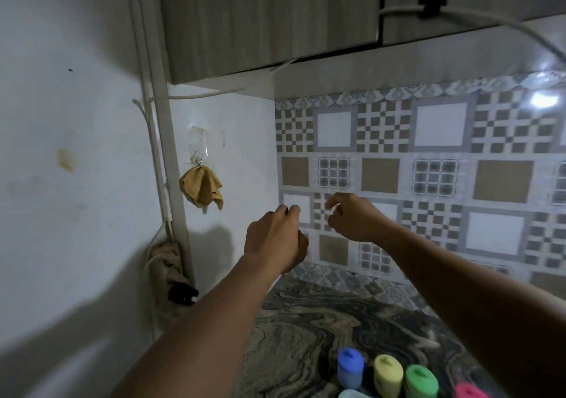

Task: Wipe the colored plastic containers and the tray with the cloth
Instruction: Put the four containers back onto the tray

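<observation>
Containers: coloured plastic containers (pixel 387 373) unwiped on marbled table (pixel 306 330).
Hands: left hand (pixel 275 238), right hand (pixel 352 217) raised, fingers loosely curled, empty.
Next: unhook yellow cloth (pixel 202 187).

Two hands, left (pixel 275 238) and right (pixel 352 218), one yellow cloth (pixel 202 189), four lidded containers: blue (pixel 350 368), yellow (pixel 388 375), green (pixel 421 382), pink (pixel 468 391)

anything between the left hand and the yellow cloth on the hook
Nothing visible. The yellow cloth hangs from a wall hook, up and left of the left hand, with only bare white wall between them. Neither hand holds anything.
</observation>
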The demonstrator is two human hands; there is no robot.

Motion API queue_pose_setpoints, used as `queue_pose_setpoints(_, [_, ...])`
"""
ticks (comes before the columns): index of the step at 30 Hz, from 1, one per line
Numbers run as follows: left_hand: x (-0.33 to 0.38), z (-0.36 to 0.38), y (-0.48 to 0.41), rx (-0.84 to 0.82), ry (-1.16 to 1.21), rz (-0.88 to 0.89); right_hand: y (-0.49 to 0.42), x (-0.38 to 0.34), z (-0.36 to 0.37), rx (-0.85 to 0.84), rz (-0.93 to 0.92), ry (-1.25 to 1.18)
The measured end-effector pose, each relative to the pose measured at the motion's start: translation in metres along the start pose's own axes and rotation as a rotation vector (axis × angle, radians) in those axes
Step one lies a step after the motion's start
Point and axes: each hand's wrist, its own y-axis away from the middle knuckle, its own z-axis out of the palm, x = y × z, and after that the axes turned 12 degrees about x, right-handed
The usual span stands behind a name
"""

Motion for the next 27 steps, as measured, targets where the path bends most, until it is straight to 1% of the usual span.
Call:
queue_pose_setpoints(6, [0.056,0.029,0.003,-0.185,0.138,0.110,0.021,0.067,-0.027,0.019,0.170,0.015])
queue_pose_setpoints(11, [0.076,0.059,-0.006,-0.243,0.190,0.160,0.029,0.111,-0.016,0.030,0.260,0.009])
queue_pose_setpoints(15, [0.083,0.093,-0.009,-0.317,0.220,0.190,0.033,0.139,0.005,0.036,0.313,0.009])
queue_pose_setpoints(21, [0.084,0.155,0.005,-0.458,0.289,0.224,0.035,0.177,0.054,-0.014,0.402,0.024])
queue_pose_setpoints(24, [0.079,0.196,0.022,-0.588,0.314,0.231,0.042,0.194,0.085,-0.048,0.434,0.081])
queue_pose_setpoints(27, [0.072,0.233,0.040,-0.754,0.382,0.180,0.051,0.209,0.112,-0.115,0.452,0.130])
